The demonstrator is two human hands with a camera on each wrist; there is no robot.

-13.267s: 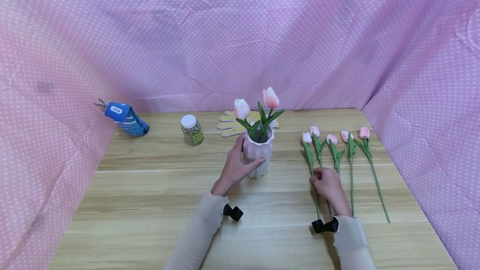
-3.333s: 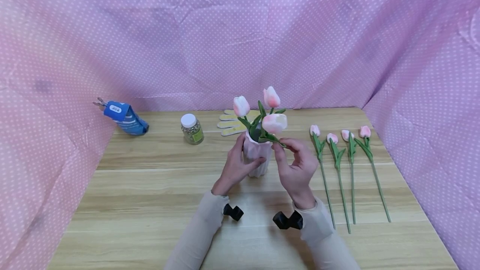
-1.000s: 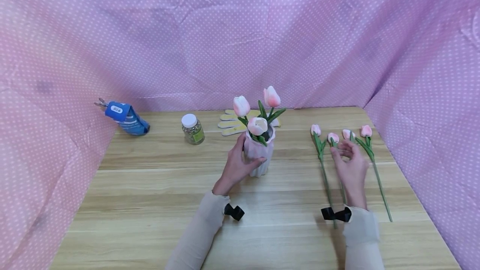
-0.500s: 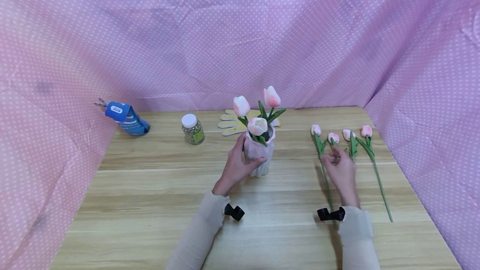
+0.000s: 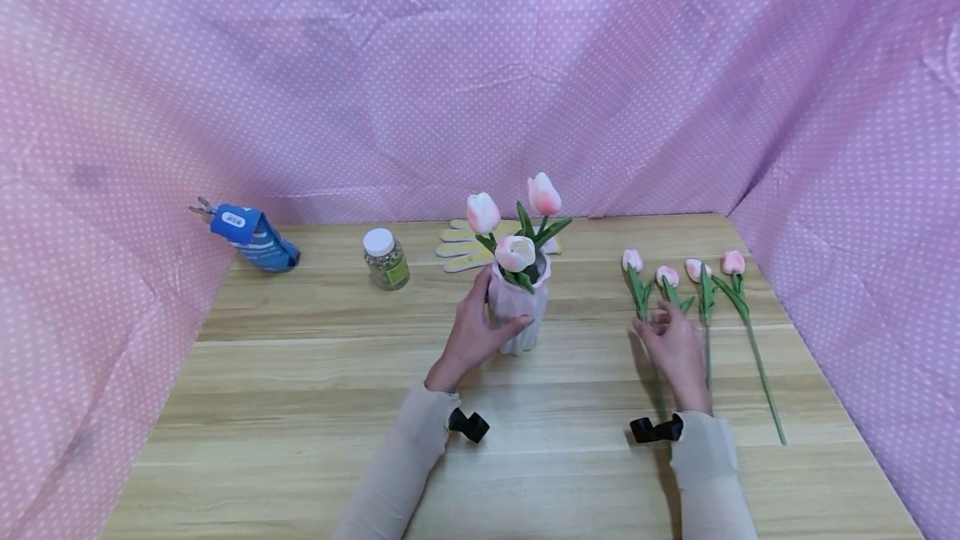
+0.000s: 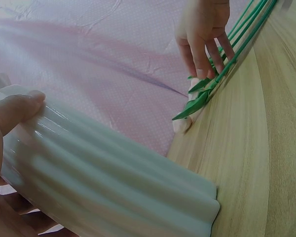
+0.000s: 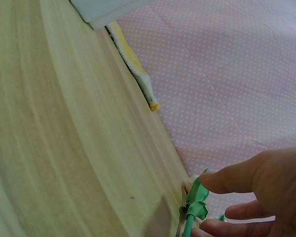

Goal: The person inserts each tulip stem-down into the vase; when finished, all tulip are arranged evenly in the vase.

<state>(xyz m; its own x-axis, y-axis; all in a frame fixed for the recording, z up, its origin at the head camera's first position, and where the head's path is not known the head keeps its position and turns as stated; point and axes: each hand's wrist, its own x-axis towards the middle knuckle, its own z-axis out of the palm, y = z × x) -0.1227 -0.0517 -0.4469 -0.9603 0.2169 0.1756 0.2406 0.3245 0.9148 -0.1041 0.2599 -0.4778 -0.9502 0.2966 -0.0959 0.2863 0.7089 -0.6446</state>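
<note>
A white-pink fluted vase (image 5: 521,302) stands upright at mid-table, holding three pink-and-white tulips (image 5: 543,194). My left hand (image 5: 468,336) grips its side; in the left wrist view the thumb lies across the ribbed wall near the rim. To the right, several loose tulips lie in a row with their heads away from me. My right hand (image 5: 678,352) is over the stems of the two leftmost, with fingers loosely bent. In the right wrist view its thumb and fingers are spread around the green leaves (image 7: 196,200) of the leftmost tulip (image 5: 632,260); whether they touch is unclear.
Behind the vase lies a yellow-and-white striped glove (image 5: 461,248). A white-lidded jar of small grains (image 5: 386,261) stands to the left, and a blue bag with a metal clip (image 5: 258,240) farther left. Pink dotted cloth (image 5: 480,90) hangs around the wooden table (image 5: 300,407).
A third tulip has gone from the table into the vase. Over the last second my right hand has moved left and slightly nearer me, towards the leftmost loose tulip. The left hand stays on the vase.
</note>
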